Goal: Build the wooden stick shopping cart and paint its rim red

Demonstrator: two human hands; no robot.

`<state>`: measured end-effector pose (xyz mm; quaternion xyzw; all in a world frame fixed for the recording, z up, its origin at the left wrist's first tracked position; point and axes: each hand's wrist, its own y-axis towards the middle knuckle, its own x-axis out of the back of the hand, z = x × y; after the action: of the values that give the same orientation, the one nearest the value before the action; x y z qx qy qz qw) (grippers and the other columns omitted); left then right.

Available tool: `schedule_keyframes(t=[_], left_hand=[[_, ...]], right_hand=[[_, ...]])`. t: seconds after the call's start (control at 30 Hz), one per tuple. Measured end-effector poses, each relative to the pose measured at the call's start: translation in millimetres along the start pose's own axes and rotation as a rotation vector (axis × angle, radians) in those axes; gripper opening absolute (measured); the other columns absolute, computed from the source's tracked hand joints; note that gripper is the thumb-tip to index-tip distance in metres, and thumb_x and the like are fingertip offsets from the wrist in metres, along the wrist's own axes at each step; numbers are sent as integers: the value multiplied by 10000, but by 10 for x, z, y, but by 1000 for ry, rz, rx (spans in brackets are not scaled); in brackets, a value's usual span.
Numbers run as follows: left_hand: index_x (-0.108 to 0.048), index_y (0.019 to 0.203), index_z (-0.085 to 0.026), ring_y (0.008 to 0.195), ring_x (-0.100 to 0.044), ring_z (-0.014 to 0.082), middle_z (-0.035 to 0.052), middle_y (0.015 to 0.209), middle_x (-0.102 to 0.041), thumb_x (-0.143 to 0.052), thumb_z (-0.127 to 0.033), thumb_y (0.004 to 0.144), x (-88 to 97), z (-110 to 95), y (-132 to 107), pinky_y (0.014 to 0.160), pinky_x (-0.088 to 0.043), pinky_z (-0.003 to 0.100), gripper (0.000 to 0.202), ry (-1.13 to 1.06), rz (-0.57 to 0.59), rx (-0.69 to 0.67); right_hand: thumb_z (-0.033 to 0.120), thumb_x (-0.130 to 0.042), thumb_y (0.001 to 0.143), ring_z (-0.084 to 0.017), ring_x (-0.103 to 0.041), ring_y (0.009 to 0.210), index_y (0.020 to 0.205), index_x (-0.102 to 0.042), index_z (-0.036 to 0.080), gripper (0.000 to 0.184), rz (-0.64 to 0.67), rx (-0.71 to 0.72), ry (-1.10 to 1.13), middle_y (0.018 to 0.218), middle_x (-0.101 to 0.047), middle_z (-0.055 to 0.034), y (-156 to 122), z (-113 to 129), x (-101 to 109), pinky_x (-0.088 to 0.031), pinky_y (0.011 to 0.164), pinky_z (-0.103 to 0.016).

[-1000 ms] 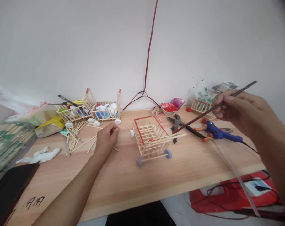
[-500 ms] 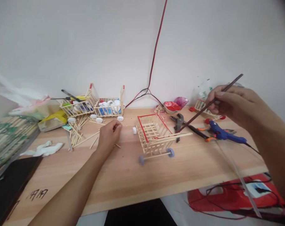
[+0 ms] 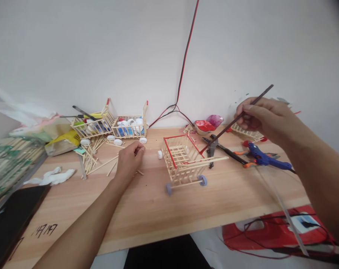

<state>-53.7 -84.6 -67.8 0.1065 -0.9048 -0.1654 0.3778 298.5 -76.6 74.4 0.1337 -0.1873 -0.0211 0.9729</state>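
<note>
A thin dark paintbrush [image 3: 233,121] slants down from my right hand [image 3: 259,116], whose fingers are closed around it. Its tip meets or nearly meets the right red-painted top rail of a small wooden-stick cart [image 3: 183,160]. The cart stands mid-table, with a bare handle bar, grey-purple wheels in front and a white wheel at the left. My left hand [image 3: 130,157] rests on the table left of the cart in a loose fist, apart from it, with nothing showing between the fingers. A short stick [image 3: 140,172] lies beside it. Behind the cart stands a dish of red paint [image 3: 204,126].
Pliers [image 3: 212,145] and a blue glue gun [image 3: 267,157] lie right of the cart. Another stick cart [image 3: 246,132] is partly behind my right hand. Two carts holding bottle caps [image 3: 128,129] stand back left, near loose sticks [image 3: 92,157]. A black phone-like slab [image 3: 15,213] lies front left.
My right hand has moved left with the paintbrush, bringing its tip from over the pliers to the cart's right rail. My left hand and the cart have stayed put.
</note>
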Motion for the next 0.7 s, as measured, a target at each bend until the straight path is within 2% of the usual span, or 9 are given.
schedule_keyframes(t=[0.4,0.7], left_hand=[[-650,795,-193,681,-597,155,-4,730,-681,-508,-295,833,6,-8,-1,670,-403,246,179,6,2,-15],[-657,791,-193,702,-602,165,7,749,-692,-504,-290,818,3,-4,2,673,-411,252,184,28,-13,-29]], right_hand=[[302,-634,818,-86,-586,547,752,-625,178,141,-60,31,-66,643,-613,-15,-119,1,33,-487,482,-163],[315,-667,801,-87,-588,513,738,-637,171,160,-86,23,-86,614,-609,-19,-202,57,77,-468,437,-154]])
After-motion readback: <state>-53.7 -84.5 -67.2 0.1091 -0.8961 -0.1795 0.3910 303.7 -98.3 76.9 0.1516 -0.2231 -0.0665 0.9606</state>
